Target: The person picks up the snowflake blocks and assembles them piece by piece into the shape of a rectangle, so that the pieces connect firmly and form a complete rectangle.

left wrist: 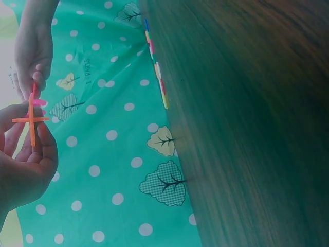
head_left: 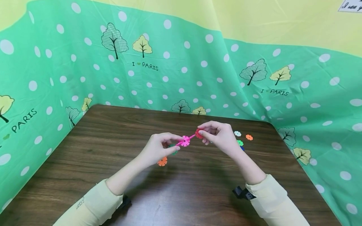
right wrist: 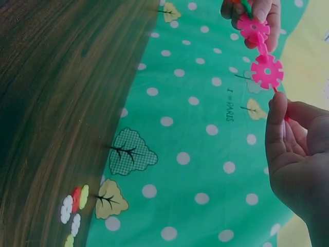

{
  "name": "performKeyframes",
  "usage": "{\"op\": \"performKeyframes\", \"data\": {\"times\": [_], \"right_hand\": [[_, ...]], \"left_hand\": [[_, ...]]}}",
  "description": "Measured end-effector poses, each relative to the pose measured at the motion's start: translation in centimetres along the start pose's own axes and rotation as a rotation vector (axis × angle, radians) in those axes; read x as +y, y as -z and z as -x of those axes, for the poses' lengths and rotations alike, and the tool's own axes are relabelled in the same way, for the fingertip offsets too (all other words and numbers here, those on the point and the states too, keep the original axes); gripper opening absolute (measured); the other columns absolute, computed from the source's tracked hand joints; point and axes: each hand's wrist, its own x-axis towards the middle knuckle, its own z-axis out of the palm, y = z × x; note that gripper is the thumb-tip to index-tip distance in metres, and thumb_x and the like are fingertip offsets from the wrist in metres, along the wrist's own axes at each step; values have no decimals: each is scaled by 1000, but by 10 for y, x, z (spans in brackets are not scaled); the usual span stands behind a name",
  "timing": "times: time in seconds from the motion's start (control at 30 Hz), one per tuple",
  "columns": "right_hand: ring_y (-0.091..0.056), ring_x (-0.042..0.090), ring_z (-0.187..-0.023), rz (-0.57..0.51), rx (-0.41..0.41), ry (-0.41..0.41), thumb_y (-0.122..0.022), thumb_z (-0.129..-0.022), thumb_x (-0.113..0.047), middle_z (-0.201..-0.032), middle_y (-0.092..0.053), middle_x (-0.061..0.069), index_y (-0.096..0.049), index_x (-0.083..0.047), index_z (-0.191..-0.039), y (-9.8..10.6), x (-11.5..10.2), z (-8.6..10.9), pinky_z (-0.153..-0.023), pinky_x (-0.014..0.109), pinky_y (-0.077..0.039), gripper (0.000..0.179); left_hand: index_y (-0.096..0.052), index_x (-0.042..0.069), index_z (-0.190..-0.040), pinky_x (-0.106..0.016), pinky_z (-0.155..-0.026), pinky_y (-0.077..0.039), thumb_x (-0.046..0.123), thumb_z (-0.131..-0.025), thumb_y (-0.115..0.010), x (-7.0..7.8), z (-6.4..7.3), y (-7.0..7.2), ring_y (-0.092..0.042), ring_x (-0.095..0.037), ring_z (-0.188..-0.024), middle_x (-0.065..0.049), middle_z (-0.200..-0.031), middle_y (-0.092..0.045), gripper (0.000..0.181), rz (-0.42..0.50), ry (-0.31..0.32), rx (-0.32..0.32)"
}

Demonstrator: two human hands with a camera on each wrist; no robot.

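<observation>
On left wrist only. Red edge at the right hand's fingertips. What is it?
Observer: A round disc. Head view shows the face of that red disc in the right hand.
Operator: And what joins it, face-on?
Observer: A notched pink disc with a centre hole; right wrist view has it flat to camera.
Operator: I've got an orange cross at the near end. Any other colour beside it?
Observer: Yes, a green piece at the left hand, in right wrist view.
</observation>
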Motion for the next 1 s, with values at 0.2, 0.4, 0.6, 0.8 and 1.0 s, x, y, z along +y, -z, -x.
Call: {"op": "performKeyframes", "data": {"times": [0.2, 0.4, 0.6, 0.8, 1.0], "right_hand": [[-64, 29, -58, 16, -9, -10, -70, -82, 1, -79, -69, 19, -68, 4, -99, -2, -1, 0, -55, 31, -56, 18], [-64, 27, -57, 13, -17, -26, -71, -82, -2, -79, -70, 17, -69, 1, -99, -2, 13, -2, -54, 31, -56, 18], [-63, 21, -56, 13, -13, -24, -74, -81, -12, -77, -70, 12, -70, -5, -99, -2, 29, -5, -54, 32, -56, 19], [-63, 20, -55, 8, -19, -25, -73, -82, -12, -76, -70, 12, -70, -4, -98, -3, 30, -4, -53, 33, -56, 19], [-63, 22, -55, -14, -41, -26, -70, -83, -2, -77, -70, 17, -68, 2, -100, -4, 12, -1, -54, 32, -56, 18]], "left_hand": [[-72, 22, -107, -21, -48, -37, 11, -81, -74, -1, 0, 0, -45, -11, -55, -2, -68, -58, 29, 3, -2, -11], [-72, 22, -106, -20, -48, -36, 12, -81, -74, -2, 0, -1, -44, -11, -54, -2, -68, -59, 28, 6, -14, -7], [-72, 23, -106, -20, -48, -34, 12, -81, -74, -3, 0, -2, -42, -16, -53, 1, -62, -54, 27, -2, -18, 0], [-72, 23, -106, -20, -47, -34, 11, -81, -74, -3, 0, -3, -41, -12, -53, 2, -64, -54, 28, -7, -22, -3], [-72, 23, -106, -20, -47, -34, 10, -81, -74, -4, -1, -4, -41, -12, -53, 3, -68, -59, 28, 9, -27, -1]]}}
